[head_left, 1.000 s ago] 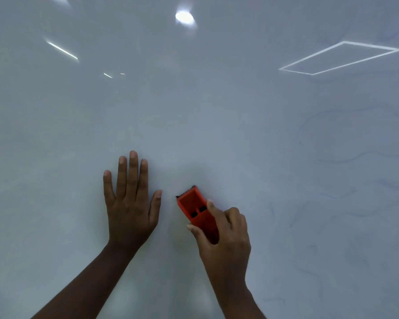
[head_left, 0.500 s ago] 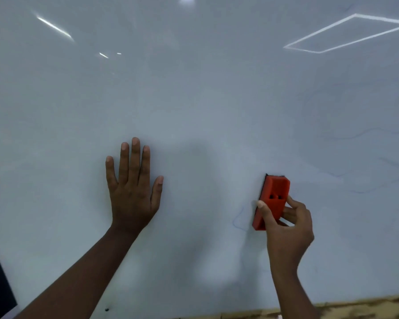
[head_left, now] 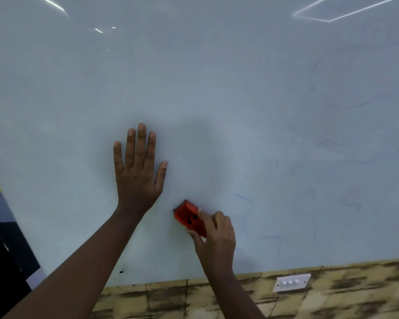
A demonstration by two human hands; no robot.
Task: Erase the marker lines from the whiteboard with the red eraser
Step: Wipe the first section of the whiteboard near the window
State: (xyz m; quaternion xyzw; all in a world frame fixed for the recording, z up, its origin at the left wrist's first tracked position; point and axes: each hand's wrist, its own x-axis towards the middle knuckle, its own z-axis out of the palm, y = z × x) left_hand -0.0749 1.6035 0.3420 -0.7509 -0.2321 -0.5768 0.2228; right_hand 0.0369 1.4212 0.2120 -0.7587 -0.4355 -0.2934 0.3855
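The left hand [head_left: 137, 173] lies flat on the large glossy white whiteboard [head_left: 194, 88], its fingers spread and pointing up. Just to the right and a little lower, the right hand [head_left: 215, 237] grips the small red plastic block eraser [head_left: 189, 218], which is tilted and pressed against the board. Faint blue wavy marker lines [head_left: 245, 210] are seen on the board right of the eraser, with more pale ones further right. Below the board's lower edge is a yellowish wall with dark patches [head_left: 332, 300], carrying a white switch plate [head_left: 291, 282].
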